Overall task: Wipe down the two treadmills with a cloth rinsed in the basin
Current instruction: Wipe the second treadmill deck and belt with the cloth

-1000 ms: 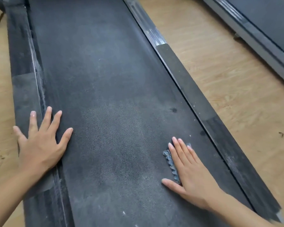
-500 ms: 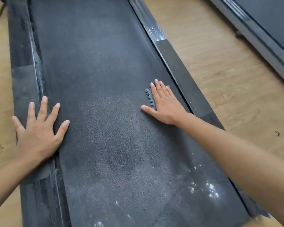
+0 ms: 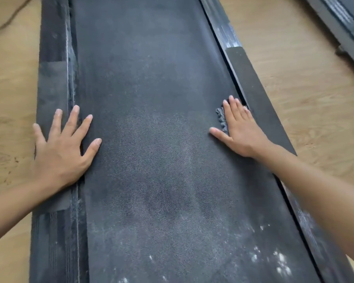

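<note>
Cloth point(image 3: 221, 119): grey, nubbly, lies flat at the 3 o'clock edge of the near treadmill's belt point(image 3: 151, 88), mostly hidden under the right hand point(image 3: 241, 132). Only its bunched edge shows past the fingers, toward 9 o'clock.

Right hand: flat, fingers straight and together, thumb out, pressing the cloth to the belt just beside the right side rail point(image 3: 260, 99).

Left hand point(image 3: 62, 149): flat, fingers spread, holding nothing. Palm on the left side rail point(image 3: 51, 78), finger ends over the belt edge, at 9 o'clock.

Belt dusty grey; white specks point(image 3: 281, 262) at 5 o'clock.

Wooden floor point(image 3: 294, 74) on both sides. Second treadmill point(image 3: 343, 25) at 1 o'clock, well apart. Dark cable point(image 3: 7, 23) on the floor at 11 o'clock.
</note>
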{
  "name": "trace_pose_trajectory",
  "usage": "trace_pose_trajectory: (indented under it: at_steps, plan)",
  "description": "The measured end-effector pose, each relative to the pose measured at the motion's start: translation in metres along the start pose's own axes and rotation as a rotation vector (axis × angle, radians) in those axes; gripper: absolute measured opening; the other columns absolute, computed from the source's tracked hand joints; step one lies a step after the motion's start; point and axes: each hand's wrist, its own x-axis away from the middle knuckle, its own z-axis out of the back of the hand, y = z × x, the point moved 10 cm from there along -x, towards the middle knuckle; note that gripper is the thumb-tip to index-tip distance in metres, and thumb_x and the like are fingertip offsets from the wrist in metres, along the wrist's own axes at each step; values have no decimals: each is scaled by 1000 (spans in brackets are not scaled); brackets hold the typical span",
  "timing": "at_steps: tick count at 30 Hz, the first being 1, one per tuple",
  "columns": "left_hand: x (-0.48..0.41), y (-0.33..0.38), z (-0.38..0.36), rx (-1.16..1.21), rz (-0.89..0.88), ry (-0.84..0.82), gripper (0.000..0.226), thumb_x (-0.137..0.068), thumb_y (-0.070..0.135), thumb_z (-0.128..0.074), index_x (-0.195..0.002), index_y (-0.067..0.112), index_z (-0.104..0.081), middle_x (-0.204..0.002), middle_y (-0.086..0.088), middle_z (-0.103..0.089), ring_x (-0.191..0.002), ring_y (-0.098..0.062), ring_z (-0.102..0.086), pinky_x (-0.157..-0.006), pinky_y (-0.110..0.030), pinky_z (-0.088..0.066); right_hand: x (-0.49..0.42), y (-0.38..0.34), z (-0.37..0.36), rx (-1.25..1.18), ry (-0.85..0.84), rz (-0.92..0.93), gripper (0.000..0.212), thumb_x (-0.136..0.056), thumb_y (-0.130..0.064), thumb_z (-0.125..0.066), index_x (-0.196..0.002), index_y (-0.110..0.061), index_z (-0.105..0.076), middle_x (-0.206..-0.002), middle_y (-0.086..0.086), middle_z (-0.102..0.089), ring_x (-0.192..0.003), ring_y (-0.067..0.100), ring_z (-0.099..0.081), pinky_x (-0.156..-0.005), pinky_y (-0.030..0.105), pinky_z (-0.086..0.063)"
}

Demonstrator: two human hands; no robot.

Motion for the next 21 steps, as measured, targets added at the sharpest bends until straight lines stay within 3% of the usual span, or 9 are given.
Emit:
trace_pose_trajectory:
  at_steps: [5, 11, 13, 16, 21]
  plan:
    - [1, 0, 5, -4, -6, 9, 77, -100, 75, -16, -166, 35, -27, -178, 7, -6, -163, -30, -6, -118, -76, -11, -50, -8, 12, -112, -50, -67, 109, -94, -85, -24, -167, -10, 7, -174, 11, 16, -161, 24, 16, -130, 41, 8]
    - [-5, -8, -1, 41, -82, 121, 79, -100, 74, -20, -163, 30, -35, -173, 16, -3, -151, -1, 20, -118, -77, -20, 124, 5, -38, -60, -41, -45, 109, -92, -89, -16, -165, -15, 16, -171, 2, 29, -157, 15, 27, -132, 43, 3]
    - [-6, -7, -5, 41, -85, 106, 78, -100, 73, -22, -163, 29, -35, -173, 16, -4, -156, -6, 17, -118, -79, -20, 183, 5, -54, -54, -80, -56, 108, -93, -88, -18, -165, -15, 17, -171, 1, 30, -158, 17, 26, -131, 43, 3]
    - [-1, -4, 1, 0, -43, 92, 73, -100, 66, -28, -162, 28, -37, -174, 2, -23, -161, -35, -13, -113, -77, -19, 212, 2, -65, -65, -72, -107, 108, -94, -88, -20, -167, -12, 8, -174, 4, 22, -161, 21, 17, -128, 44, 0]
    - [-3, -3, 3, 15, -13, 46, 72, -100, 67, -23, -164, 34, -32, -174, 0, -24, -160, -35, -13, -118, -74, -15, 107, -1, -35, -64, 31, -98, 111, -90, -91, -14, -166, -14, 11, -173, 5, 23, -159, 19, 22, -131, 45, 3]
